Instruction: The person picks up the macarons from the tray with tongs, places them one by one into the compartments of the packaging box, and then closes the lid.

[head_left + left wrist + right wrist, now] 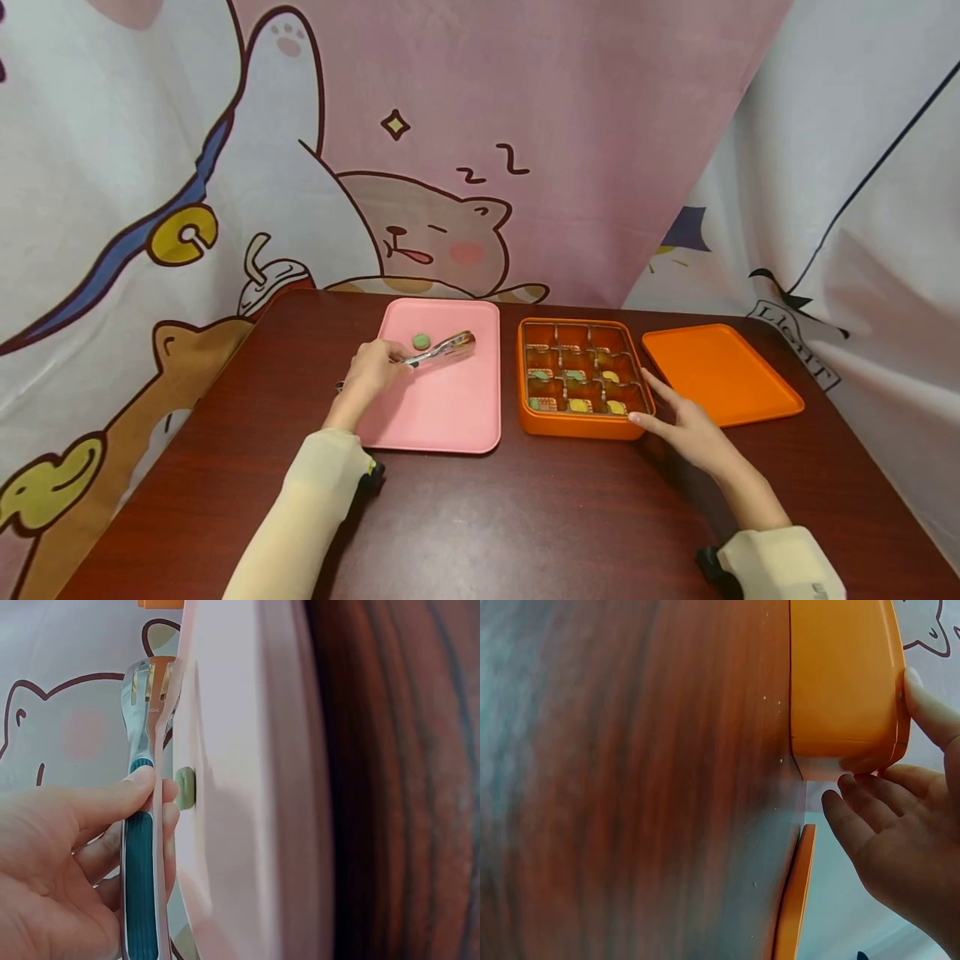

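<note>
My left hand [372,369] grips metal tongs [444,349] by their teal handle [139,862], low over the pink tray [450,408]. The tongs' tips lie just right of a small green round piece [422,341] on the tray's far part; the left wrist view shows that piece [185,787] beside the tongs [147,712]. An orange box [573,427] with several compartments stands to the right, with a few green and yellow pieces in its near cells. My right hand [682,423] rests with straight fingers against its near right corner [847,742], thumb [930,709] on the side.
An orange lid [720,372] lies flat to the right of the box, its edge [795,900] close to my right hand. Everything sits on a dark red wooden table [525,517]. A cartoon-print curtain [450,167] hangs close behind and to both sides.
</note>
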{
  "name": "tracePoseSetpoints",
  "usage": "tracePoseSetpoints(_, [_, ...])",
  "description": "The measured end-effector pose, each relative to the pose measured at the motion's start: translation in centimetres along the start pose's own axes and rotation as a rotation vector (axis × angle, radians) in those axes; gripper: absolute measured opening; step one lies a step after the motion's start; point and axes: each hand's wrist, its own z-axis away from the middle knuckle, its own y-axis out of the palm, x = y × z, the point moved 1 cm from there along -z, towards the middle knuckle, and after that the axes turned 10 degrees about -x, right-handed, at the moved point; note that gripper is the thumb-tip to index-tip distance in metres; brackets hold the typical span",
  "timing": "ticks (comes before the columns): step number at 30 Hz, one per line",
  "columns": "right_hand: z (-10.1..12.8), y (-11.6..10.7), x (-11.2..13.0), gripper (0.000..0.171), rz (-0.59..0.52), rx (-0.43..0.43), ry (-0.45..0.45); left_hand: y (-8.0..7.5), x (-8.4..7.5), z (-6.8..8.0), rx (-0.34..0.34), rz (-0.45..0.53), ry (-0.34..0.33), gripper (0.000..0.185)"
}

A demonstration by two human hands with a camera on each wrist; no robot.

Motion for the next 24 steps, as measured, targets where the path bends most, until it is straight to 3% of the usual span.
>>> tracePoseSetpoints(24, [-0.1, -0.1, -0.1, 0.087, 0.021, -0.009, -0.006, 0.9, -4.0, -0.8, -0.036, 0.079, 0.113, 0.021])
